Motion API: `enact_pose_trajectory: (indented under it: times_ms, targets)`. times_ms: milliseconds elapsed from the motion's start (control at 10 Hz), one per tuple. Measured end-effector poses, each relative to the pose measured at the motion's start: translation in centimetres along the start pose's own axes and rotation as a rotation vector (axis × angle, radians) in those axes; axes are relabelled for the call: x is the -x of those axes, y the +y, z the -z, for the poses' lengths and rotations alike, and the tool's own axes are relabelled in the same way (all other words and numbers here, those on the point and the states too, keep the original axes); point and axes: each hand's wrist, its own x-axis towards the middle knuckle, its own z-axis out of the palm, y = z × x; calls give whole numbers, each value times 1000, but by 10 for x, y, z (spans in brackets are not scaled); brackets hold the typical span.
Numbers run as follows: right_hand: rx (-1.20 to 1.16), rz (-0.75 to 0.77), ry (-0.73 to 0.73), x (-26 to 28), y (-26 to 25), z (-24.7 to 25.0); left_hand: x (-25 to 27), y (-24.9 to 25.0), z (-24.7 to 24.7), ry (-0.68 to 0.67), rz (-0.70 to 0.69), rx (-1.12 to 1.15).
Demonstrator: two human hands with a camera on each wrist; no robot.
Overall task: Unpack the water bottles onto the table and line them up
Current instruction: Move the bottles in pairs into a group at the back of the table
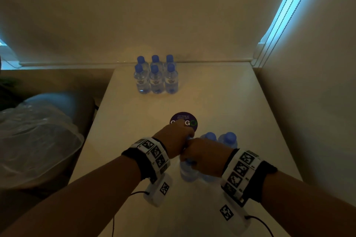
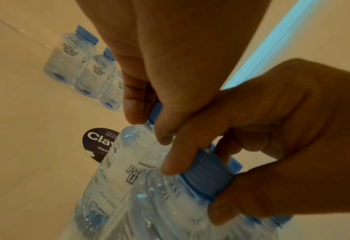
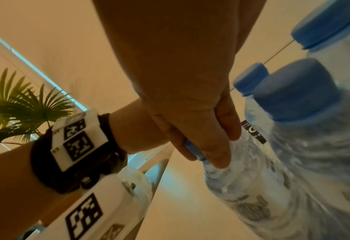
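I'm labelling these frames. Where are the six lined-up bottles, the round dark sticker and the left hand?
six lined-up bottles (image 1: 156, 75): head view, middle front bottle's body.
round dark sticker (image 1: 189, 120): head view, its right half.
left hand (image 1: 176, 136): head view, back of hand.

Head view: both hands cover most of the near bottle pack (image 1: 194, 171); its bottle count can't be told, lower part blurred. Round dark sticker (image 1: 187, 121) half hidden by the left hand (image 1: 176, 140), text too small to read. Back row of the far bottles (image 1: 156, 75) mostly behind the front row. Left wrist view: cap (image 2: 155, 113) nearly buried under fingers (image 2: 164, 129), pack cut off at bottom edge. Right wrist view: bottles smeared by blur, labels unreadable; right hand (image 3: 190, 100) hides the cap it's on.
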Motion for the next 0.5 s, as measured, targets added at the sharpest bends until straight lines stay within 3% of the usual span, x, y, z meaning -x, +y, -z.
enact_pose_trajectory:
  times_ms: [100,400,500]
  targets:
    - [681,-559,-690,-49,-18,31,-4,-13,17,32,-5,10]
    - [823,-666,-551,-115,-2,119,-52,-53,103,244,-34,-29]
    - [917,-703,-553,-134,12,144,-80,-59,118,241,-40,-13]
